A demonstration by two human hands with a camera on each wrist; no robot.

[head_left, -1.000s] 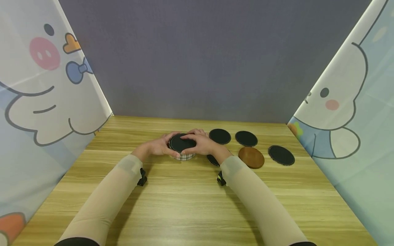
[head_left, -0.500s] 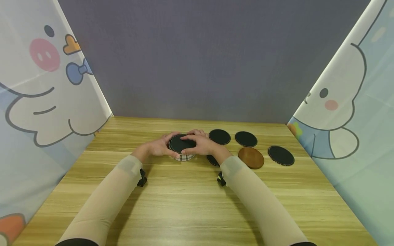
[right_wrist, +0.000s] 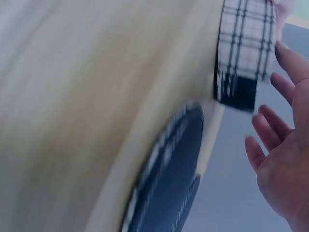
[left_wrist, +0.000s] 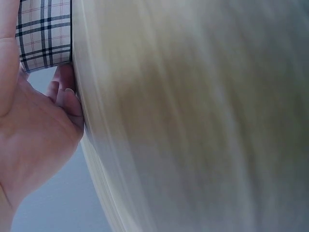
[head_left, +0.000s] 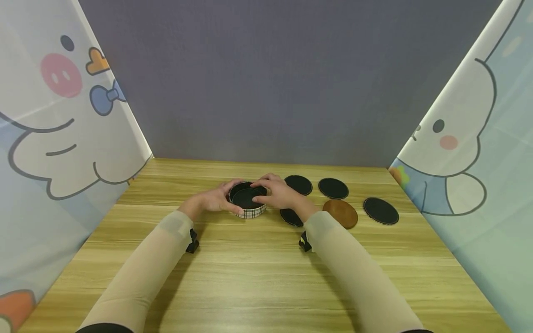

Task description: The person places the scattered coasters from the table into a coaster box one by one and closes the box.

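Observation:
A round coaster holder (head_left: 252, 213) with plaid sides and a black inside stands on the table. A black round coaster (head_left: 245, 198) lies low inside it, below the rim. My left hand (head_left: 216, 198) holds the holder's left side, thumb at the front and fingers behind; the plaid wall shows beside that hand in the left wrist view. At the right rim is my right hand (head_left: 278, 194), thumb and forefinger spread above the opening. In the right wrist view its loosely bent fingers stand just off the plaid wall (right_wrist: 245, 38).
Right of the holder lie several black round coasters, among them a back one (head_left: 298, 184), another beside it (head_left: 333, 188) and one at far right (head_left: 381, 211). A brown wooden disc (head_left: 340, 213) lies between them. A grey panel (head_left: 266, 92) rises behind the table.
The black coaster, level with the holder's rim before, now sits lower inside it. My right hand has drawn slightly to the right; the left keeps its hold.

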